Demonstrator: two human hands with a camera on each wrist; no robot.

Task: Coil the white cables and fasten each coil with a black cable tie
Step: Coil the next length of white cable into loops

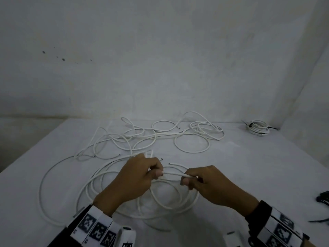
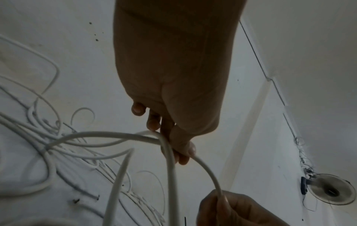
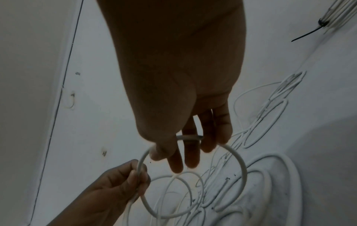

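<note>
Two hands meet at the lower middle of the head view, both gripping one white cable point(image 1: 171, 174). The left hand point(image 1: 137, 177) pinches it between thumb and curled fingers, with further turns of the same cable gathered in its grasp; the right hand point(image 1: 204, 184) pinches the cable near its cut end between thumb and forefinger. The short stretch between the two hands runs left to right across the frame, nearly level, its long axis sideways. Below the hands the cable's loops point(image 1: 106, 189) lie in wide rings on the white table point(image 1: 249, 166), spreading toward the lower left of the frame.

In the right wrist view the held cable point(image 3: 239, 162) curves as a near-round ring between both hands, its end lying across the right hand's fingers point(image 3: 190, 154).

More loose white cables point(image 1: 160, 136) sprawl tangled across the middle of the head view, their main run lying left to right. At the upper right a finished coil point(image 1: 257, 128) lies flat, bound by black cable ties point(image 1: 250, 124) whose tails stick out to either side. More black cable ties point(image 1: 323, 199) lie at the right edge.

Black-and-white square marker patterns cover the wrist bands point(image 1: 96, 227); no writing can be read
</note>
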